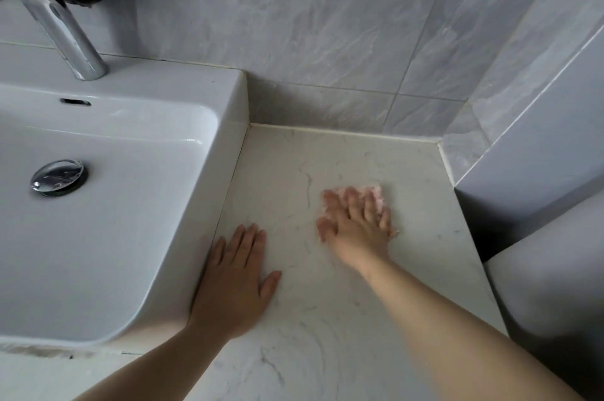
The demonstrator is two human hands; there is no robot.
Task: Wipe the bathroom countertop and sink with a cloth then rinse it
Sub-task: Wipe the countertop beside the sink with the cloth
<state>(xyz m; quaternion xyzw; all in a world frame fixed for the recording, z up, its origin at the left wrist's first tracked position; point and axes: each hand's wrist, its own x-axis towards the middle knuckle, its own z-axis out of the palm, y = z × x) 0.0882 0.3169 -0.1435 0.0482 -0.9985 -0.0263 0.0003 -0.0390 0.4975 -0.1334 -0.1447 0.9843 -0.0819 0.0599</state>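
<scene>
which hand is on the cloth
The right hand presses flat on the pink cloth, mid-countertop. The left hand rests bare beside the sink, no cloth under it.

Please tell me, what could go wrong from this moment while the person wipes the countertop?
1. The pink cloth is almost all under the right hand, so each stroke may clean little and miss the corner by the wall.
2. The left hand lies flat on the countertop beside the sink; that patch may go unwiped, and a damp surface could let it slip.

Left hand [233, 283] flat, fingers together; right hand [356, 221] flat, fingers spread, blurred.
</scene>
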